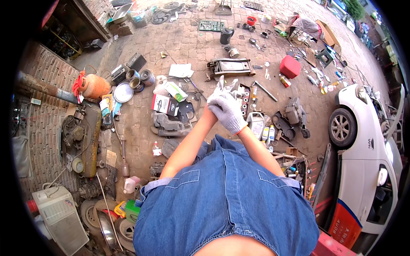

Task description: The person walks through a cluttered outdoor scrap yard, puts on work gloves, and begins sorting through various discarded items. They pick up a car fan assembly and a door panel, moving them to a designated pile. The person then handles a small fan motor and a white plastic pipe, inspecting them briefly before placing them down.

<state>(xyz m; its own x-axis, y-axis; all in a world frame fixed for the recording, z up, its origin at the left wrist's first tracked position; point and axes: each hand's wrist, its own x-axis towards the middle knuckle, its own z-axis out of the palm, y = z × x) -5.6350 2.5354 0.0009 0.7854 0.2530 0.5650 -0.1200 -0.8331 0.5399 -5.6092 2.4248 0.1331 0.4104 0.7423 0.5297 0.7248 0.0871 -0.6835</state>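
Just beyond the gloves (229, 112) sits a floor jack (232, 66).

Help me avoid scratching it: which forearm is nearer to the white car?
Right. The right forearm is to the left of the white car, apart from it; the left forearm is farther left, beyond the right one.

Gap btwn wht lid (123, 92) & box (161, 103), jack (230, 66) fwd

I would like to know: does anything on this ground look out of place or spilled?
Yes: a black kettle-like jug stands on the brick paving beside a green tool tray, looking odd among tools. White paper also lies loose, nearer the person. I see no clear spill.
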